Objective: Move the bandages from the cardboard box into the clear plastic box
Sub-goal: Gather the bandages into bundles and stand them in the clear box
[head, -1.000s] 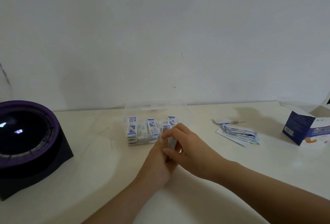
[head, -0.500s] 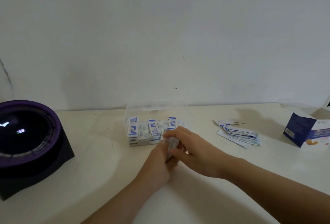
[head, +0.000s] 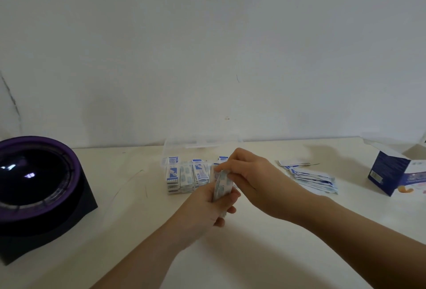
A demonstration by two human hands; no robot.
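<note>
The clear plastic box (head: 175, 148) stands open at the table's middle, with several blue-and-white bandages (head: 184, 174) upright inside it. Just in front of its right end, my left hand (head: 207, 205) grips a small stack of bandages (head: 221, 184) on edge. My right hand (head: 251, 173) pinches the top of that same stack from the right. A loose pile of bandages (head: 311, 179) lies on the table to the right. The blue cardboard box (head: 389, 171) lies open at the far right.
A black and purple round device (head: 39, 187) sits at the left on the white table (head: 115, 231). A white wall runs close behind the clear box.
Both hands have lifted the stack slightly and turned it more upright beside the clear box. My right hand's fingers have shifted up to the stack's top edge.
</note>
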